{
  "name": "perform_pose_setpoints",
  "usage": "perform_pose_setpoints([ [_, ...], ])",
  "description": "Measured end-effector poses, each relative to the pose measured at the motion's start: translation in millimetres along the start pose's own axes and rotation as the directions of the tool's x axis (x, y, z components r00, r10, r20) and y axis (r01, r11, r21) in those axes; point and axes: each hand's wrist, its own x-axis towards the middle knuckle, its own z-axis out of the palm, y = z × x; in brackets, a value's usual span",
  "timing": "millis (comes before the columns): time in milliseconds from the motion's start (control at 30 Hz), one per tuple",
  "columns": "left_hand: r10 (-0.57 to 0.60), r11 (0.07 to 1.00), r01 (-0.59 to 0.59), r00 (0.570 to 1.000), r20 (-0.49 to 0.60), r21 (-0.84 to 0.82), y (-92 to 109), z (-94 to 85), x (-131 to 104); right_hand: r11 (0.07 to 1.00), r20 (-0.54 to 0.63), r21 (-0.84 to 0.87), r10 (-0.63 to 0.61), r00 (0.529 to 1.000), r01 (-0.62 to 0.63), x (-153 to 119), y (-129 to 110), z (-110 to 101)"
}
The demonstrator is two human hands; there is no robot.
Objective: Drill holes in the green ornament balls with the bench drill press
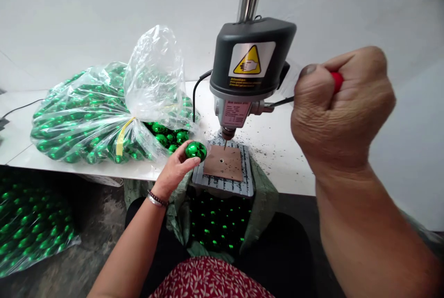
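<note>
My left hand (176,168) is closed on a shiny green ball (196,151), held just left of a brown square pad (222,164) with a small hole in it. The pad lies on the grey slotted base (222,186) of a small drill press (248,76). Its thin drill bit (225,144) points down above the pad, apart from the ball. My right hand (343,103) is wrapped around the red knob (337,83) of the press's lever, raised to the right of the motor housing.
A clear plastic bag (83,117) of green balls lies on the white table (291,168), its mouth near my left hand. Another bag (31,224) rests on the floor at left. Below the press, a green sack (262,205) holds many balls. Dark shavings dot the table.
</note>
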Motion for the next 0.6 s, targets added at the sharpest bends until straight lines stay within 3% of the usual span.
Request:
perform_pose_setpoints([
  [67, -0.076, 0.901, 0.129, 0.987, 0.142, -0.415, -7.8, 7.6, -13.7, 0.999, -0.038, 0.002, -0.039, 0.999, 0.039, -1.9, 2.9, 1.7],
  [167, -0.131, 0.706, 0.315, 0.939, 0.319, -0.634, -18.6, 18.6, -23.7, 0.999, -0.045, 0.014, -0.041, 0.998, 0.042, -2.5, 4.3, 2.2],
  [233, -0.146, 0.657, 0.367, 0.919, 0.367, -0.658, -22.8, 22.7, -25.4, 0.999, -0.016, 0.041, -0.024, 1.0, 0.024, -1.4, 2.8, 0.5],
  [333, -0.135, 0.659, 0.366, 0.917, 0.376, -0.657, -24.4, 23.7, -24.6, 0.997, 0.046, 0.081, 0.005, 0.999, -0.009, 1.4, -1.3, -3.8],
  [600, -0.231, 0.828, 0.327, 0.939, 0.255, -0.455, -9.2, 19.2, -12.4, 0.992, 0.12, 0.11, 0.05, 0.992, -0.064, 5.9, -8.1, -9.9],
])
